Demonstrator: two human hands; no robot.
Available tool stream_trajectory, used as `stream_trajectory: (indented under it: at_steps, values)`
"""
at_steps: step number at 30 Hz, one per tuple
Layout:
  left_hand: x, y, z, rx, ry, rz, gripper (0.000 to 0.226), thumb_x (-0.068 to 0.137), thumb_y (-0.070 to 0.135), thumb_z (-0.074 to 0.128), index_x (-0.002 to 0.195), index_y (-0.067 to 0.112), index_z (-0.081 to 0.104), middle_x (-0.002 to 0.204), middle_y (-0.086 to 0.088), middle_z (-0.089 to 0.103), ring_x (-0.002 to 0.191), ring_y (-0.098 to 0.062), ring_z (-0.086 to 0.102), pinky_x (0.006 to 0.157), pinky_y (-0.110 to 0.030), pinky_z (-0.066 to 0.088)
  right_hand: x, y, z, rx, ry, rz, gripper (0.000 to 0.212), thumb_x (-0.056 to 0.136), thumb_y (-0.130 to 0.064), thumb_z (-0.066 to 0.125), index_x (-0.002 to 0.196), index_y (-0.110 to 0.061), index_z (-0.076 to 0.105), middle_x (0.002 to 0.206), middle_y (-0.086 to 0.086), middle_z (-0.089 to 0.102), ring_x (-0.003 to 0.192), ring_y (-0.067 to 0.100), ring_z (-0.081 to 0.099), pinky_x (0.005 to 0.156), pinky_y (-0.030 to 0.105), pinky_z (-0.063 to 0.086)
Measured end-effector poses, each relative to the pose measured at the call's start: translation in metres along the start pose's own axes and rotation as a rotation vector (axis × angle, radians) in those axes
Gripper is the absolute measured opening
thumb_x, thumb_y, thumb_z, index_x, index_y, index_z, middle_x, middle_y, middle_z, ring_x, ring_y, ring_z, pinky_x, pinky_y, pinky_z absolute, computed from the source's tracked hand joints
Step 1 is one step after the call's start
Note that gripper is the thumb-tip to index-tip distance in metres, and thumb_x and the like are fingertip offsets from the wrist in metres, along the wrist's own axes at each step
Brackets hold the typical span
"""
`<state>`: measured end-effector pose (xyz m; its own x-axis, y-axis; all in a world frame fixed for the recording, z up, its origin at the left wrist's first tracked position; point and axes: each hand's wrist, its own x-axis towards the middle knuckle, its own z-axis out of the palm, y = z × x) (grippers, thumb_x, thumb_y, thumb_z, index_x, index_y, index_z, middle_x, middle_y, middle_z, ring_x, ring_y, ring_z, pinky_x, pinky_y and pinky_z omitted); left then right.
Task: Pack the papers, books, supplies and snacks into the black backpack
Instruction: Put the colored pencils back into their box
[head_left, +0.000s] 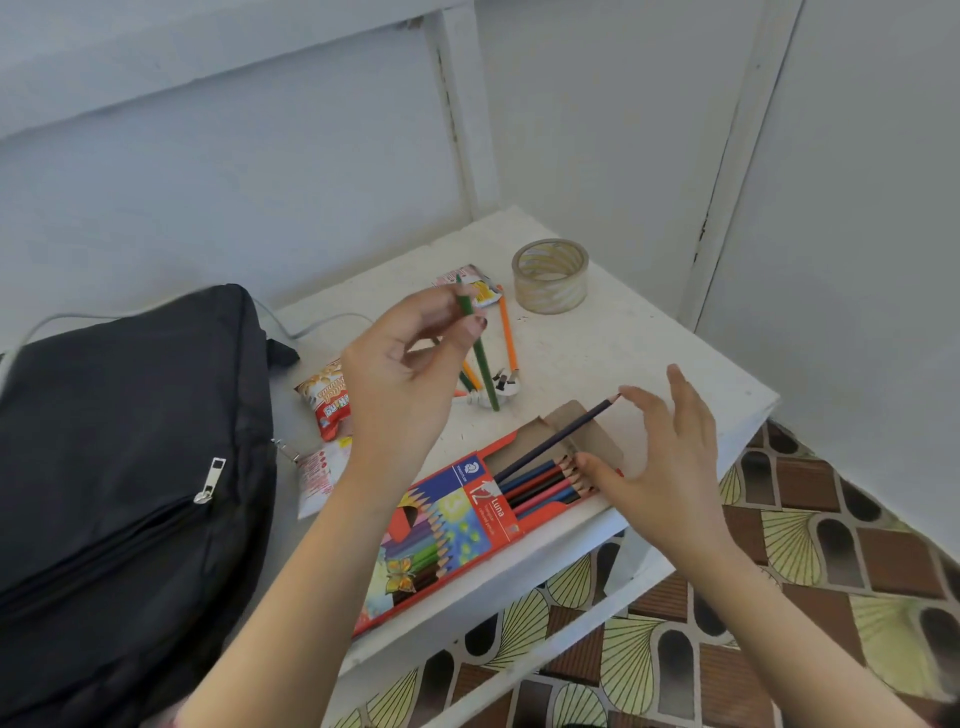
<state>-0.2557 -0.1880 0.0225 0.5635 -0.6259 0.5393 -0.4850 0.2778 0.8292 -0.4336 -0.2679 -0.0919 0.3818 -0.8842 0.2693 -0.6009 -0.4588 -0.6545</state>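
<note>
Fingertips of the left hand are pinched round a green pencil near its upper end, so that it hangs point down above the table. The right hand is held slack and spread, nothing being grasped; its thumb is laid against the sharpened tips in the open pencil box, and a dark blue pencil is propped aslant, only partly inside. The black backpack is set at nine o'clock from the box, its front pocket zipped; whether the main opening is undone cannot be told. Snack packets are left between backpack and box, an orange pencil at twelve o'clock, and a tape roll at one o'clock. The propped pencil could be nudged out and rolled off the near edge, beside which the box is placed. If the box were lifted with its flap open, the pencils would probably be spilled.
</note>
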Motion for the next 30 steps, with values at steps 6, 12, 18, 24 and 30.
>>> stream_trajectory:
  at_steps: [6,12,18,24,30]
  values:
    - [-0.002,0.004,0.023,-0.027,-0.135,-0.062,0.026,0.082,0.003,0.066,0.101,0.020,0.068,0.087,-0.003,0.071,0.075,-0.018,0.069,0.064,-0.037,0.058,-0.006,0.006,0.010,-0.020,0.031,-0.080,0.037,0.080,-0.042,0.066,0.113,-0.025,0.064,0.153,0.015,0.023,0.140,0.034,0.018,0.110,0.039,0.011]
    - [-0.004,-0.018,0.046,0.164,-0.306,0.006,0.026,0.081,0.011,0.067,0.107,0.019,0.069,0.086,0.009,0.067,0.074,-0.001,0.063,0.067,-0.021,0.054,-0.009,0.007,0.011,-0.015,0.051,-0.099,0.048,0.082,-0.054,0.047,0.114,-0.024,0.066,0.150,0.015,0.031,0.138,0.036,0.025,0.108,0.042,0.018]
    - [-0.007,-0.039,0.056,0.356,-0.494,-0.072,0.043,0.084,0.004,0.064,0.121,0.024,0.062,0.102,0.006,0.068,0.076,0.008,0.057,0.070,0.003,0.037,-0.008,0.008,0.013,-0.014,0.065,-0.097,0.048,0.082,-0.054,0.048,0.114,-0.024,0.066,0.148,0.016,0.034,0.137,0.035,0.027,0.108,0.039,0.017]
    - [-0.024,-0.054,0.046,0.522,-0.635,-0.099,0.047,0.086,0.003,0.057,0.127,0.027,0.056,0.119,0.004,0.064,0.092,0.000,0.057,0.082,-0.007,0.041,-0.008,0.008,0.015,-0.032,0.093,-0.098,0.057,0.082,-0.055,0.046,0.128,-0.022,0.056,0.149,0.014,0.032,0.137,0.032,0.027,0.109,0.037,0.016]
    - [-0.047,-0.060,0.024,0.658,-0.662,0.067,0.040,0.087,0.004,0.055,0.124,0.020,0.060,0.110,0.000,0.067,0.102,-0.016,0.059,0.087,-0.021,0.043,-0.008,0.007,0.015,-0.063,0.083,-0.129,0.056,0.085,-0.054,0.045,0.135,-0.030,0.047,0.150,0.015,0.030,0.137,0.034,0.027,0.109,0.041,0.017]
